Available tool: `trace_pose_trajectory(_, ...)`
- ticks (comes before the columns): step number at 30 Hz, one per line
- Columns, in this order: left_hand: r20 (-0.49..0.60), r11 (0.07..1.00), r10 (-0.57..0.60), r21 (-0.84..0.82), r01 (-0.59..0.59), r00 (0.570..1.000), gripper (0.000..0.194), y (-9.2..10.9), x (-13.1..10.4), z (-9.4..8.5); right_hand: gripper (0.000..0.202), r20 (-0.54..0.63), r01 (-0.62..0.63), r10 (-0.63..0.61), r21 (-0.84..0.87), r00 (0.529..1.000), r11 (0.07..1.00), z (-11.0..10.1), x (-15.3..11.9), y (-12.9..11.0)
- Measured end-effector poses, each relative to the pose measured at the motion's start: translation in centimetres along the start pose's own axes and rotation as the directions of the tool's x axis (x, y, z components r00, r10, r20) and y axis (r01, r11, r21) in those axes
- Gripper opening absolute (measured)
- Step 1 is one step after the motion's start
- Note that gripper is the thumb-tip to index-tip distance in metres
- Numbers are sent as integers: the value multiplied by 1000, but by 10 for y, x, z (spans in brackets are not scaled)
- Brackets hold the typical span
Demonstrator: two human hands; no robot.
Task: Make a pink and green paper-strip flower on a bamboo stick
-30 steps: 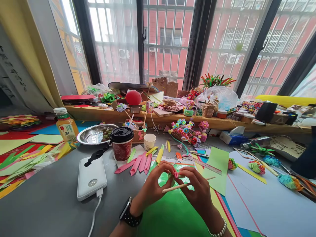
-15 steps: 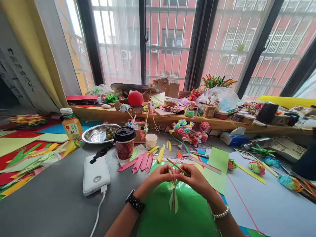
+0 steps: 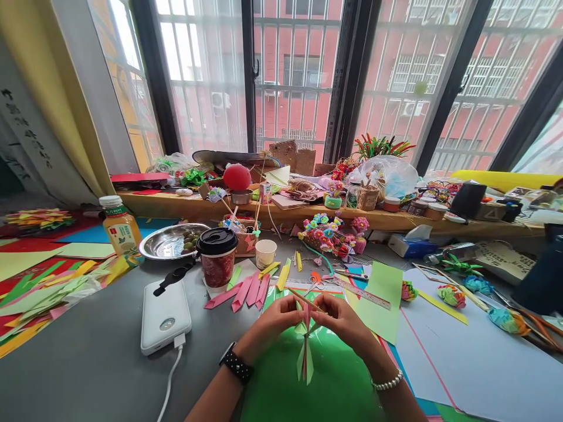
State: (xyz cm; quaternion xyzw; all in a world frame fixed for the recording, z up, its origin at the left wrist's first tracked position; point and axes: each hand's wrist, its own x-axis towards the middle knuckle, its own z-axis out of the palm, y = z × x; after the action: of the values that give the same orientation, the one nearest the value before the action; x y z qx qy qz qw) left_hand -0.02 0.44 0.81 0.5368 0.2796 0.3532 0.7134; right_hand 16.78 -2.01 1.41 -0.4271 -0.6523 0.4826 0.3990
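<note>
Between my two hands, over a glossy green sheet [image 3: 316, 387], hangs a folded paper flower [image 3: 305, 358] with pale green and pink petals pointing down. My left hand [image 3: 285, 315] pinches its upper part from the left, thumb and fingers together. From the right, my right hand [image 3: 336, 319] is closed on the same flower near its pink middle. A thin wooden stick [image 3: 303, 299] slants across the top of the flower, between the fingers of both hands. Exactly which fingers press on the stick is hard to make out.
Folded pink paper strips [image 3: 250, 290] lie beyond my left hand, near a lidded coffee cup [image 3: 217, 258] and a paper cup [image 3: 266, 253]. A white power bank [image 3: 166, 316] with a cable is at left. Scissors [image 3: 315, 284], a ruler [image 3: 365, 293] and green paper [image 3: 382, 299] lie at right.
The view has shifted slightly, so everything sits a little further left. Both hands keep hold of the flower, and its lower petals look turned slightly.
</note>
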Motion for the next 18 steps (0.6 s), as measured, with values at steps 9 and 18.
trace_pose_trajectory(9,-1,1000,28,-12,-28,1000,28,-6,4,-2,28,-53,24,-26,-28,998,999,4,6,11)
trace_pose_trajectory(18,15,996,78,-36,-77,997,19,1,-1,3,32,-38,14,-9,136,999,991,4,4,5)
